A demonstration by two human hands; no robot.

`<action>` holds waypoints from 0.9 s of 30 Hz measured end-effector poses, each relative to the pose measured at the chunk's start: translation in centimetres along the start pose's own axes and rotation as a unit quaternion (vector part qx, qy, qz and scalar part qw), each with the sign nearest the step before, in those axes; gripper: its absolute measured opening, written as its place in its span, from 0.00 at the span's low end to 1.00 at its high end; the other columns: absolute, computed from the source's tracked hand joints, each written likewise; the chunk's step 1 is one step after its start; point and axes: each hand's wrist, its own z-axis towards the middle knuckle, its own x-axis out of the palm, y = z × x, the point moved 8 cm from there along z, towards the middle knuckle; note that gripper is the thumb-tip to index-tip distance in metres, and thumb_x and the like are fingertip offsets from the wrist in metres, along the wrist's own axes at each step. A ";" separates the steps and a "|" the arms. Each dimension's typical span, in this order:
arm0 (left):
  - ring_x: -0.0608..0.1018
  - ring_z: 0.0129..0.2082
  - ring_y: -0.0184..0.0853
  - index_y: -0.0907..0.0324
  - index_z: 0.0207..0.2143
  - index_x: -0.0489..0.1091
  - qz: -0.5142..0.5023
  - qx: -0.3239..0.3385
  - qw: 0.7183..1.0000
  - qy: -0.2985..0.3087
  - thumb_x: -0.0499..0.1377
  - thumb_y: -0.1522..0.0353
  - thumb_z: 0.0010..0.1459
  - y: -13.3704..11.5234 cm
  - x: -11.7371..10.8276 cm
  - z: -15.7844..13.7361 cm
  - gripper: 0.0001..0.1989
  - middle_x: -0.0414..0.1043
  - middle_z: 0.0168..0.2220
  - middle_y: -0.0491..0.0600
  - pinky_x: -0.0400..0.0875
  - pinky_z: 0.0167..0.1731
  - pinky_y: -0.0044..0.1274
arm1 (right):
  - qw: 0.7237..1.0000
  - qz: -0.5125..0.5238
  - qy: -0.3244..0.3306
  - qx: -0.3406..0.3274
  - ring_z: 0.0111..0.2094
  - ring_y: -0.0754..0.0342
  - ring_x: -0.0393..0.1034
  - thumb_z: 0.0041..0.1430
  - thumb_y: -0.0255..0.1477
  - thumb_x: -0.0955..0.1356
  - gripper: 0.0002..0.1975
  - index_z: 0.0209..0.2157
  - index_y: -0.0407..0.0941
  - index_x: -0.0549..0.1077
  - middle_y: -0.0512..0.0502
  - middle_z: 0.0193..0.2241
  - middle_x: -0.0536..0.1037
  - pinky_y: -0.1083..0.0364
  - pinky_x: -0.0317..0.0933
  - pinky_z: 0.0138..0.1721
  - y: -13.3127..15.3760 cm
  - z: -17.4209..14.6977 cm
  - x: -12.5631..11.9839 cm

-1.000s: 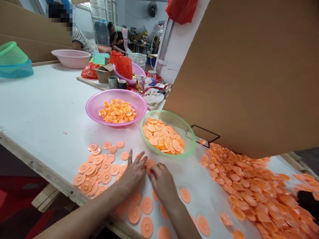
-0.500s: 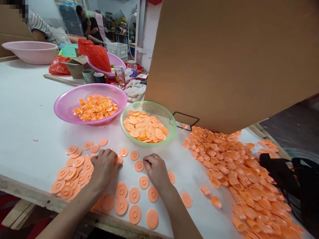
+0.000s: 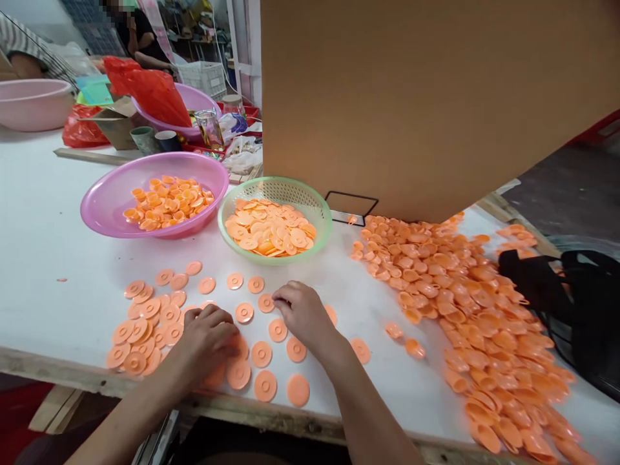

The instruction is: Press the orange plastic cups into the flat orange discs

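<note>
Orange flat plastic discs (image 3: 261, 354), most w/ a small raised ring at centre, are lying loose on the white tabletop (image 3: 48, 239), overlapping in a cluster (image 3: 151, 307) to the L and spreading out singly btwn the hands and nearer the table edge. I'm seeing both hands apart, discs showing btwn them. My left hand (image 3: 210, 336) is curling palm-down over discs at the cluster's R side; its fingers are partly hiding what's underneath, so I'm unable to tell if it's gripping anything. My right hand (image 3: 303, 313) is bending its fingers in, thumb & index close together right at the edge of one disc (image 3: 265, 303); can't tell if they're pinching it.

Beyond the hands, a pale-green perforated plastic basket (image 3: 310, 200) is holding a heap of similar discs (image 3: 271, 226); just L of it, a glossy pink-purple plastic bowl (image 3: 104, 200) is holding small hollow orange cup-shaped pcs (image 3: 169, 203). Off to the R, a big pile of hollow oval orange plastic shells (image 3: 484, 303) is spreading along the table, w/ two lone shells (image 3: 415, 349) lying btwn it and my right hand. Tall brown cardboard (image 3: 411, 97) is standing behind the pile.
</note>
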 end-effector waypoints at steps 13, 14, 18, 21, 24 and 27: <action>0.72 0.42 0.38 0.54 0.32 0.74 -0.031 -0.100 0.992 -0.067 0.55 0.66 0.62 2.6 -0.2 0.8 0.09 0.76 0.37 0.48 0.57 0.39 0.31 | 0.993 -0.061 0.097 0.041 0.36 0.55 0.67 0.57 0.18 0.65 0.09 0.36 0.44 0.75 0.47 0.36 0.72 0.58 0.56 0.33 0.6 -4.6 3.1; 0.72 0.43 0.39 0.53 0.35 0.75 -0.028 -0.097 0.993 -0.067 0.56 0.66 0.61 2.5 -0.3 0.5 0.07 0.76 0.39 0.48 0.57 0.39 0.31 | 0.995 -0.052 0.081 0.041 0.37 0.55 0.67 0.58 0.20 0.66 0.09 0.38 0.44 0.75 0.47 0.38 0.72 0.57 0.58 0.35 0.9 -4.2 3.1; 0.72 0.45 0.42 0.49 0.40 0.75 -0.002 -0.099 0.994 -0.037 0.64 0.70 0.50 1.3 0.4 0.1 0.13 0.75 0.44 0.48 0.57 0.40 0.32 | 0.996 -0.062 0.058 0.011 0.40 0.52 0.66 0.56 0.24 0.70 0.09 0.40 0.44 0.73 0.45 0.40 0.71 0.56 0.59 0.37 2.7 -2.7 4.4; 0.72 0.45 0.41 0.53 0.36 0.74 -0.018 -0.138 0.990 -0.030 0.63 0.72 0.50 1.1 1.0 0.2 0.10 0.75 0.42 0.48 0.58 0.39 0.32 | 0.998 -0.028 0.045 0.038 0.39 0.53 0.67 0.55 0.24 0.71 0.03 0.33 0.44 0.74 0.47 0.37 0.73 0.56 0.60 0.38 1.9 -2.4 4.8; 0.73 0.40 0.38 0.56 0.31 0.72 -0.058 -0.151 0.986 -0.045 0.61 0.71 0.53 1.5 0.7 -0.1 0.02 0.76 0.35 0.46 0.59 0.38 0.30 | 0.996 0.006 0.031 0.080 0.38 0.54 0.67 0.57 0.24 0.70 0.05 0.27 0.44 0.74 0.47 0.32 0.74 0.57 0.60 0.38 0.1 -2.6 4.0; 0.74 0.40 0.37 0.55 0.31 0.73 -0.042 -0.078 0.993 -0.072 0.59 0.68 0.58 1.1 -0.5 -0.8 0.03 0.76 0.33 0.46 0.59 0.40 0.30 | 0.996 -0.004 -0.012 0.084 0.40 0.52 0.67 0.58 0.22 0.69 0.03 0.32 0.43 0.75 0.46 0.35 0.74 0.55 0.60 0.41 -0.5 -2.8 2.1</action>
